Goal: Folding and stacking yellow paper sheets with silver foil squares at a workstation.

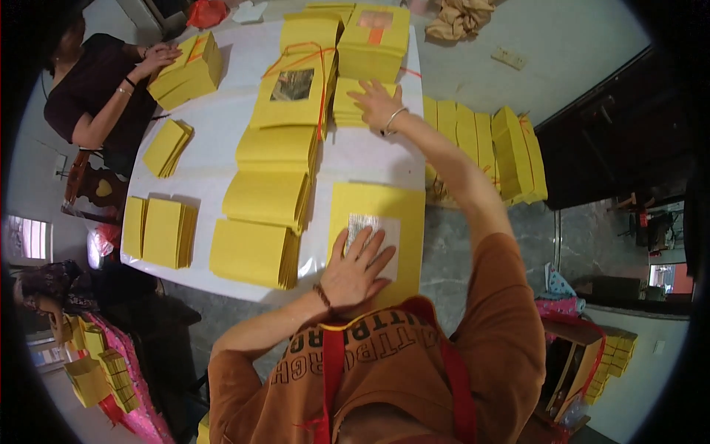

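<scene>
My left hand [357,272] lies flat with its fingers spread on a large yellow paper sheet [410,222] at the table's near right. Under those fingers is a silver-white foil square [388,231], partly covered. Farther up, my right arm reaches out and my right hand [379,107] rests, fingers spread, on a small stack of yellow paper [346,112]. Just beyond it stands a tall yellow stack [373,63] with a pinkish square and an orange strip on top. To its left, red string [323,96] lies across another yellow stack with a dark foil square [293,85].
Folded yellow stacks [255,248] run down the middle of the white-covered table [203,214]. Smaller bundles [168,233] sit at left. Across there, a person [92,92] has both hands on a yellow bundle [194,74]. Tied yellow bundles [477,140] stand beyond the right edge.
</scene>
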Motion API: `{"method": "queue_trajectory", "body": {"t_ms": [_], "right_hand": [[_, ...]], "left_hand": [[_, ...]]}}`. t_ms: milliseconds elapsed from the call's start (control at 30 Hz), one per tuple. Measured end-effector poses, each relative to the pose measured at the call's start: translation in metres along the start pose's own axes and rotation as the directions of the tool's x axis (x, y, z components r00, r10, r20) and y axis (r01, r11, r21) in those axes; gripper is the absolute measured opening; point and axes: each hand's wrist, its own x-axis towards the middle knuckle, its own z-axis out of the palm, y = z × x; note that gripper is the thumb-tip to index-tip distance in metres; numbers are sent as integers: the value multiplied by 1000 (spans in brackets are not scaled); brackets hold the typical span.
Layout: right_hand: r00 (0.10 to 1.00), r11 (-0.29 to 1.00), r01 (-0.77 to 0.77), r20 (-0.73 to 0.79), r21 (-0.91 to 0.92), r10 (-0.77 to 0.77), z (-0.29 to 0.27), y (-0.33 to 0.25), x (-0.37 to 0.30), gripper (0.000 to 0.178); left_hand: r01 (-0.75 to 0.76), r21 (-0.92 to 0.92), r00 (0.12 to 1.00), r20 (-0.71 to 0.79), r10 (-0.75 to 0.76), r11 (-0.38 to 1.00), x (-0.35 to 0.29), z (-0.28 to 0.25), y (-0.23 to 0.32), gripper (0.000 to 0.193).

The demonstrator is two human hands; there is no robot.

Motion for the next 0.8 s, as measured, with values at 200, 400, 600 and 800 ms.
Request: {"method": "queue_trajectory", "body": {"t_ms": [200, 400, 600, 800], "right_hand": [[950, 587, 312, -247, 747, -190, -26, -34, -169, 41], [952, 903, 234, -274, 360, -138, 33, -53, -264, 30], [897, 627, 329, -440, 706, 25, 67, -59, -269, 19], [897, 540, 320, -433, 779, 93, 76, -63, -272, 15]], "left_hand": [[-2, -86, 996, -87, -6, 996, 0, 0, -6, 46], [-17, -388, 972, -222, -76, 921, -4, -24, -24, 19], [-104, -147, 988, 97, 119, 984, -40, -48, -15, 55], [-147, -8, 981, 127, 146, 989, -55, -51, 4, 54]]}}
